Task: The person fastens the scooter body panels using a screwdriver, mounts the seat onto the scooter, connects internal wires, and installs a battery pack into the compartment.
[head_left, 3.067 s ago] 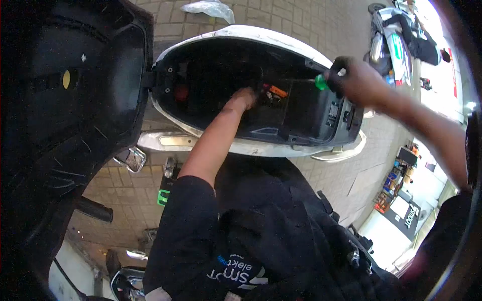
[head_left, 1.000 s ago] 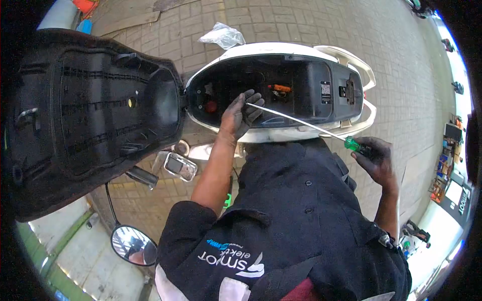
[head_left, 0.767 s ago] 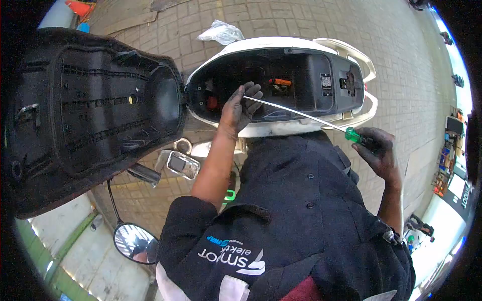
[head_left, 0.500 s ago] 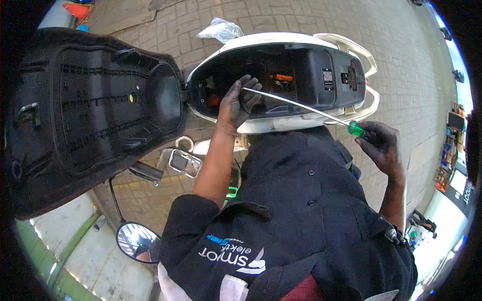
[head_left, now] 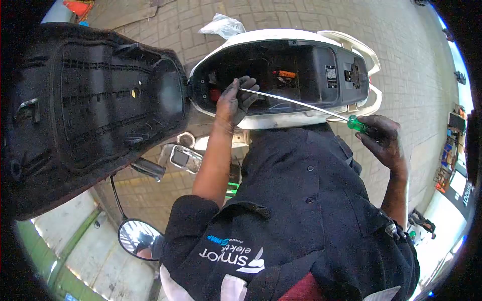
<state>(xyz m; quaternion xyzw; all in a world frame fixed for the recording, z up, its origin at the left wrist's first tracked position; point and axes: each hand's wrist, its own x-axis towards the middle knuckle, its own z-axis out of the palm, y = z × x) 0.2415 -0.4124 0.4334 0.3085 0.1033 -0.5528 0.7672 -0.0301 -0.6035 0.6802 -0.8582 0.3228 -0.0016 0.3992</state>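
My right hand (head_left: 385,143) is closed around the green handle of a long screwdriver (head_left: 306,104). Its bright metal shaft slants up to the left, over the near rim of the scooter's open seat compartment (head_left: 314,55). At the shaft's far end is my left hand (head_left: 235,101), palm up, with its darkened fingers stretched out. The tip meets the left hand near the thumb and fingers; whether it is pinched there is hard to make out. Inside the dark compartment lie an orange object (head_left: 285,74) and a red item (head_left: 215,94), partly behind my left hand.
The raised black seat (head_left: 100,100) fills the left side. Below it are a handlebar grip (head_left: 148,168) and a round mirror (head_left: 139,238). White grab rails (head_left: 374,103) stick out at the right. A clear plastic bag (head_left: 223,26) lies on the paving beyond the scooter.
My left hand has shifted slightly left, and the screwdriver's shaft lies a little flatter. My right hand keeps its hold on the handle.
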